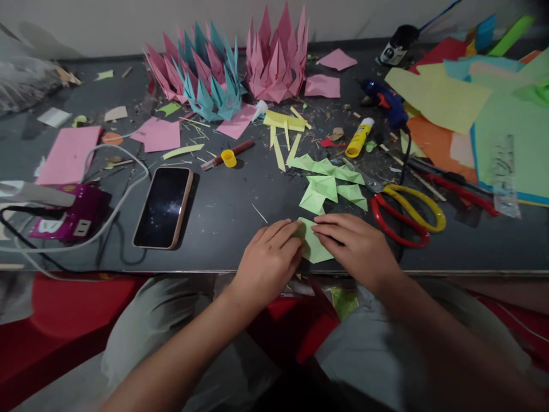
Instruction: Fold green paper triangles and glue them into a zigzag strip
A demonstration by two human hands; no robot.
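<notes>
dark table (227, 220) against a pale wall (107, 26), paper scraps (160, 135) strewn about, phone (162, 207) at left, pink paper crown (277, 74) at back. light green sheet (316, 246) near table's front edge, on near side of folded green pieces (322, 186). left hand (270, 252) half-curled over sheet's left side, right hand (358, 246) loosely bent, fingertips on its upper right; can't tell if either pinches it.

The paper (316, 247) is light green, the desk (227, 206) dark grey.
</notes>
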